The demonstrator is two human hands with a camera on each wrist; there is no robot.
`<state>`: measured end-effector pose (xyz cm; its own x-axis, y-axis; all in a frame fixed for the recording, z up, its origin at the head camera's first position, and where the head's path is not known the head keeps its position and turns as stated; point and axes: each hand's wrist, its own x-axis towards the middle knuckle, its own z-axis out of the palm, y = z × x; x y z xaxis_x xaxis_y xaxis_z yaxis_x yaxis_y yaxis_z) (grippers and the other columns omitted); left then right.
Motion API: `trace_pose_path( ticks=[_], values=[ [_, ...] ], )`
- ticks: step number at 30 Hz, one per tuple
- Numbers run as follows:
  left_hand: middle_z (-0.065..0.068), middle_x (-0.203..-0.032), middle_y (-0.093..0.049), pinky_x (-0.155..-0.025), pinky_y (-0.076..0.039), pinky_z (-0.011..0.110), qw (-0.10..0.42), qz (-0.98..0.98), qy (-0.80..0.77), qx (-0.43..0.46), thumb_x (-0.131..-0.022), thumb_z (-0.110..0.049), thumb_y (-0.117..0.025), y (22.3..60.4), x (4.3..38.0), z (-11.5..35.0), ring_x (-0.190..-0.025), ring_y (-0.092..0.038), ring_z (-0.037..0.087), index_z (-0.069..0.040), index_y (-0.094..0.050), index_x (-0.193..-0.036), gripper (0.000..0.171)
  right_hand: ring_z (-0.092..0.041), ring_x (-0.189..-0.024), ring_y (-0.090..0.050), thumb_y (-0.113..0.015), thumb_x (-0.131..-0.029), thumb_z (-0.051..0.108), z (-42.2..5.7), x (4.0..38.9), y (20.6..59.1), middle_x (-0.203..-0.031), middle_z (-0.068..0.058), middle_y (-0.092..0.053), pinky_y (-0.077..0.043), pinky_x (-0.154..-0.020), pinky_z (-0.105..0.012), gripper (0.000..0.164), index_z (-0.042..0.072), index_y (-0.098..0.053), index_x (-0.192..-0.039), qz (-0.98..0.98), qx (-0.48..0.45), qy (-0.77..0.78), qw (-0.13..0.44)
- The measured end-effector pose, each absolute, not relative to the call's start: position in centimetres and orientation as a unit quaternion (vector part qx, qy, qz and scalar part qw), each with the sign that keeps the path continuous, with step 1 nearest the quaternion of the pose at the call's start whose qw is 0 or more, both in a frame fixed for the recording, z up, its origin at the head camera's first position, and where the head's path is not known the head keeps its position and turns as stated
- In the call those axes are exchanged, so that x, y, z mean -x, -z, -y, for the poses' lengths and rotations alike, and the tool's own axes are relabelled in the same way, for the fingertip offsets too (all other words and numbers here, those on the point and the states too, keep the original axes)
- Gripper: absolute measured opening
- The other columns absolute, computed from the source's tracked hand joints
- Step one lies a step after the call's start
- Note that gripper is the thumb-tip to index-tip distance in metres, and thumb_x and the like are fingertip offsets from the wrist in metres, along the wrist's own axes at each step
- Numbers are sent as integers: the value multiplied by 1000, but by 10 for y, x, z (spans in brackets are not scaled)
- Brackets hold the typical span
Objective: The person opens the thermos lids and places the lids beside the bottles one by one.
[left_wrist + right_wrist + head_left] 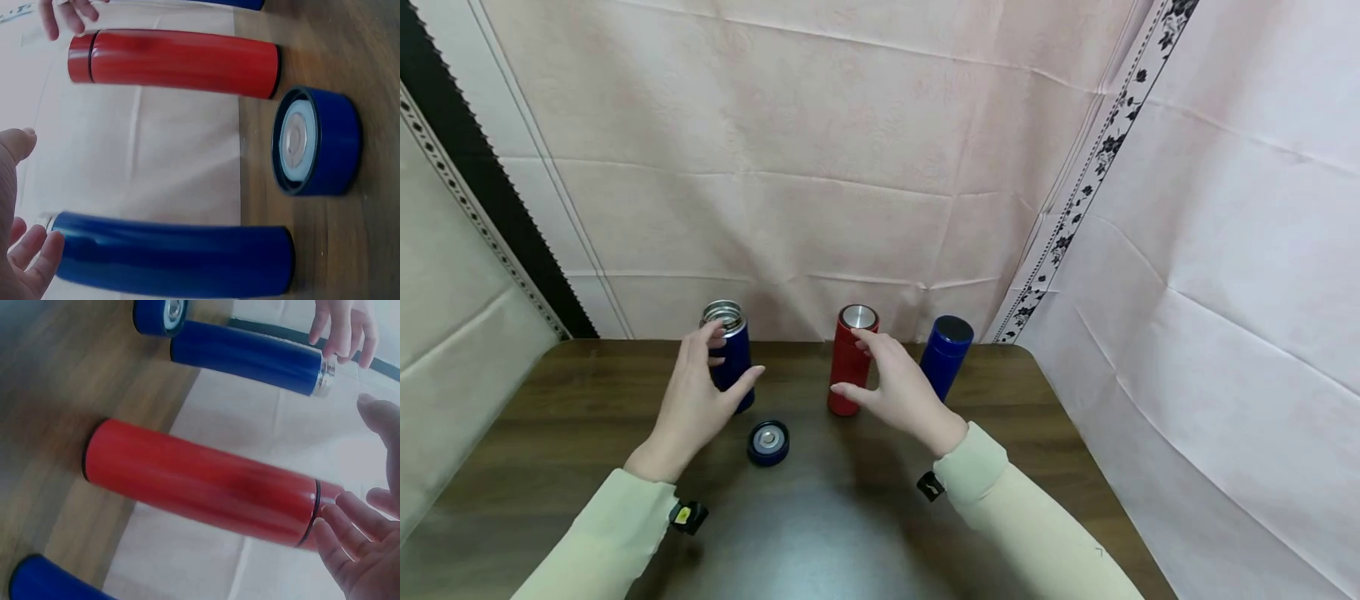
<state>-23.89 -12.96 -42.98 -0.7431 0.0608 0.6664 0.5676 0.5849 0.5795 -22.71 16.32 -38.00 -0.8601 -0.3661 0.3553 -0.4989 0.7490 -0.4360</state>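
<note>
A blue thermos point(735, 357) without its lid stands upright at the back left, its steel neck bare. Beside its upper part is my left hand point(697, 400), thumb and fingers spread around it without a grip. The blue lid point(767, 442) lies upside down on the table, its pale inner side up. Right of it a red thermos point(848, 371) stands with its lid on. My right hand point(904, 387) is spread near its top; in the right wrist view the fingertips point(325, 528) are at its lid seam, and whether they touch I cannot tell.
Behind the right hand stands a second blue thermos point(947, 354) with a dark top. The wooden table point(820, 533) meets a pale cloth backdrop point(850, 167) at its back edge, and cloth walls rise at both sides.
</note>
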Motion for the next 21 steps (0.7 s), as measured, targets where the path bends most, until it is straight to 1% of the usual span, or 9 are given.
trace_pose_path(
  ticks=[7,11,16,18,21],
  values=[
    [14,-136,-40,-88,-51,50,250,861,400,192,-81,-36,-79,436,244,109,-115,-51,29,-16,-27,-148,87,-11,-105,-55,-71,-82,53,-175,235,373,-121,-1,-55,-50,-89,-31,77,13,-43,-142,916,-230,-285,162],
    [13,-135,-42,-87,-51,48,232,861,407,201,-80,-36,-79,441,248,96,-113,-52,29,-15,-29,-148,87,-12,-103,-55,-71,-82,52,-180,239,371,-119,-3,-56,-50,-88,-32,76,12,-43,-141,912,-229,-289,178],
    [11,-132,-44,-87,-52,43,215,857,421,207,-79,-36,-80,446,254,75,-113,-52,26,-12,-32,-145,86,-13,-104,-55,-72,-83,49,-184,245,372,-118,-3,-56,-49,-90,-31,74,11,-44,-139,908,-222,-306,179],
    [11,-131,-45,-87,-52,43,204,856,427,207,-79,-38,-80,446,258,66,-112,-52,25,-12,-32,-145,85,-13,-104,-55,-72,-83,50,-184,248,372,-118,-1,-55,-50,-89,-31,73,12,-45,-139,909,-211,-312,177],
    [10,-129,-45,-89,-51,44,182,855,440,206,-80,-41,-78,446,264,54,-112,-52,27,-13,-31,-146,85,-16,-105,-56,-71,-83,52,-183,251,373,-119,-2,-53,-51,-87,-33,73,13,-46,-139,911,-194,-322,172]
  ],
)
